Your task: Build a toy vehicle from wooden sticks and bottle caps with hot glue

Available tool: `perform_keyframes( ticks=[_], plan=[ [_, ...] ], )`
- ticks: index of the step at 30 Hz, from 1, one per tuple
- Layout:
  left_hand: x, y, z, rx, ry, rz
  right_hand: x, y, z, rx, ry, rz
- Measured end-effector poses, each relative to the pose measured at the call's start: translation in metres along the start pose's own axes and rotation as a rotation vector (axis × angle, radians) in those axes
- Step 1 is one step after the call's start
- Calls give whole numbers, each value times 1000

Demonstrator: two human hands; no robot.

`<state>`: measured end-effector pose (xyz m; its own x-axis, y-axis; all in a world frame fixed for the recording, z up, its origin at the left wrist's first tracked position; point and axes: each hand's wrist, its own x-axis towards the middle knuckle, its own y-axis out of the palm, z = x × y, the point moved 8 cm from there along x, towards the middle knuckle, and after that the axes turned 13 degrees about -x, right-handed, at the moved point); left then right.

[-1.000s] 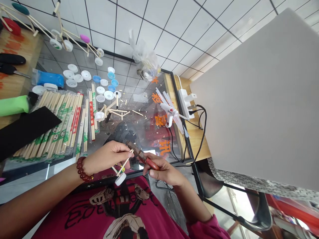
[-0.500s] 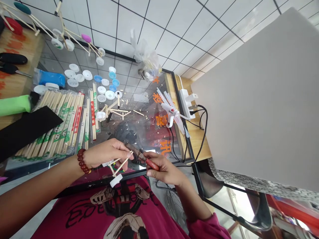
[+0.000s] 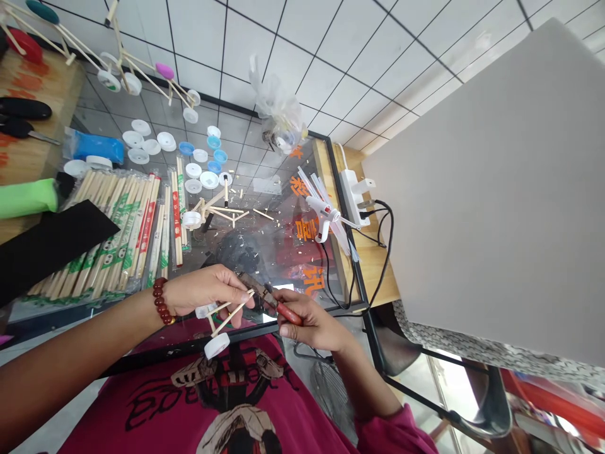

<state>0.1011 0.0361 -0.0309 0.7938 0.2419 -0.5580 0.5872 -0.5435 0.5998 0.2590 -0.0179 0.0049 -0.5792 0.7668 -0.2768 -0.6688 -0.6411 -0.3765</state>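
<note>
My left hand (image 3: 215, 291) pinches a small frame of wooden sticks (image 3: 227, 320) joined in a triangle. A white bottle cap (image 3: 217, 345) sits like a wheel at its near corner, and a second pale cap shows partly under the palm. In my right hand (image 3: 309, 323) are pliers with red handles (image 3: 289, 313), fingers wrapped round the grips. Their dark jaws (image 3: 255, 287) lie beside the stick ends at my left fingertips; whether they touch the wood I cannot tell. Both hands are over the glass table's near edge.
Packs of wrapped chopsticks (image 3: 104, 233) lie at the left, with white and blue caps (image 3: 208, 180) beyond. Another stick frame (image 3: 222, 209) rests mid-table among wood bits. A white glue gun (image 3: 326, 217) and its cord lie near a power strip (image 3: 353, 195) on the right.
The stick frame has tilted slightly in my left hand, and its near cap has shifted a little left. My right hand and the pliers have hardly moved.
</note>
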Motion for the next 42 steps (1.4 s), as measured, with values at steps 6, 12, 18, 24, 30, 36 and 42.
perform_keyframes(
  ticks=[6, 12, 18, 24, 30, 36, 42],
  plan=[
    [0, 5, 8, -113, -70, 51, -2, 0, -1, 107, -31, 50],
    [-2, 10, 12, -193, -98, 49, -3, 0, -3, 174, -15, 65],
    [-2, 6, 16, -204, -116, -10, -2, -4, 5, 38, -18, 73],
    [-3, 4, 16, -170, -112, -52, -1, -3, 4, -100, -33, 45],
    [-5, 9, 8, -112, -53, -4, -1, -2, -1, 30, -42, 78],
    [-8, 11, 9, -117, -64, -14, -2, 0, -7, 177, -28, 141],
    [-11, 13, 13, -208, -79, -50, 0, -6, 3, 114, -54, 101]
  ],
)
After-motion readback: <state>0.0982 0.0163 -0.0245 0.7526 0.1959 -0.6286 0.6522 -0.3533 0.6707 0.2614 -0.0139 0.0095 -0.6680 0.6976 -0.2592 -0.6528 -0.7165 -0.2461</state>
